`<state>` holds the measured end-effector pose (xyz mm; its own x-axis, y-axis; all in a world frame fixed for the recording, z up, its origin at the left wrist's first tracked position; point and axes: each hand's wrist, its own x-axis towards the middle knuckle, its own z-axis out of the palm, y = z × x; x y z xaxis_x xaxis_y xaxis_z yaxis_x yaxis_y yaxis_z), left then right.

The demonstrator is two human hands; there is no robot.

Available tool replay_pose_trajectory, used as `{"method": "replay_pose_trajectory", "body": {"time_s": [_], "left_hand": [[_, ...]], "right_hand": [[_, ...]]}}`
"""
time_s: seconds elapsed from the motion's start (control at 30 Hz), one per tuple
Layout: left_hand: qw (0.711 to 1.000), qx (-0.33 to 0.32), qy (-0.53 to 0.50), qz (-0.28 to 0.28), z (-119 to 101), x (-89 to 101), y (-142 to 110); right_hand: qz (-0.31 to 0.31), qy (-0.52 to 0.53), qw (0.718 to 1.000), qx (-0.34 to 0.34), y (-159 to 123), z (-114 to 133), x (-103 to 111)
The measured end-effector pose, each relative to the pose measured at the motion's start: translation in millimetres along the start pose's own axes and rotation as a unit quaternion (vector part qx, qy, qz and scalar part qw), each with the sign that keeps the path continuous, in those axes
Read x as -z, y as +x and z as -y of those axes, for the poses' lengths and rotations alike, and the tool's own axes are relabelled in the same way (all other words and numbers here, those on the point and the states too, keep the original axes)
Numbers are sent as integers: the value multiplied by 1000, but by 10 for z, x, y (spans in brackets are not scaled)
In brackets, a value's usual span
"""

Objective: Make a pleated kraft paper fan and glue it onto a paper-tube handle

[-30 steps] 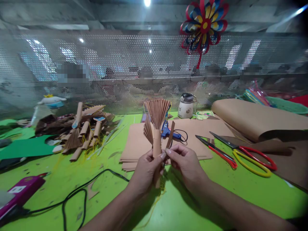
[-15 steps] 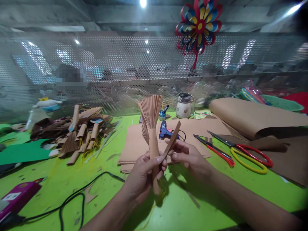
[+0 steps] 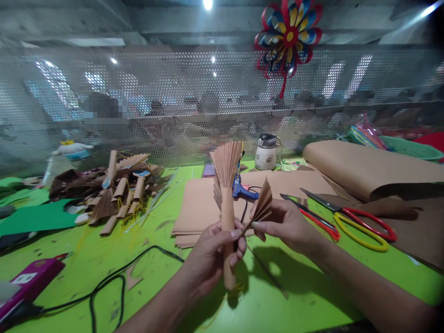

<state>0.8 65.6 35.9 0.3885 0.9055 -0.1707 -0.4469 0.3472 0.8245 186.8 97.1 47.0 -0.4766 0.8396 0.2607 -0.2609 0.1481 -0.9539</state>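
Note:
My left hand (image 3: 217,252) is closed around a rolled brown paper tube (image 3: 228,208), held upright. A pleated paper fan (image 3: 227,162) spreads from the tube's top, and yellow string (image 3: 237,290) hangs by its lower end. Between the left thumb and fingers sits the narrow base of a smaller folded paper fan (image 3: 262,206), partly spread. My right hand (image 3: 286,226) pinches that small fan's right side with thumb and fingers. Behind the tube lies a blue glue gun (image 3: 244,188), partly hidden.
Stacked brown paper sheets (image 3: 194,208) lie behind my hands. Red-handled scissors (image 3: 317,222) and red-and-yellow scissors (image 3: 360,226) are at right, near a big paper roll (image 3: 360,166). Finished paper pieces (image 3: 121,189) are heaped at left. A black cable (image 3: 121,263) crosses the green table.
The small folded strip has been spread into a fan between my hands. Its right side has swung outward with my right hand. The tube has shifted slightly right and down in view.

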Motion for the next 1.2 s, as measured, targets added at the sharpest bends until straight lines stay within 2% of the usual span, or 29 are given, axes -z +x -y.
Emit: {"method": "replay_pose_trajectory", "body": {"time_s": [0.17,0.6,0.9,1.2], "left_hand": [[999,-25,29,-4,51,33,12],[999,-3,8,36,64,41,-3],[1000,7,-7,6,106,66,19],[999,-4,30,22,122,50,14]], "right_hand": [[-18,20,999,17,93,-28,43],[8,22,999,-23,156,35,39],[3,11,999,-47,143,32,82],[-6,1,999,-49,155,25,63]]}}
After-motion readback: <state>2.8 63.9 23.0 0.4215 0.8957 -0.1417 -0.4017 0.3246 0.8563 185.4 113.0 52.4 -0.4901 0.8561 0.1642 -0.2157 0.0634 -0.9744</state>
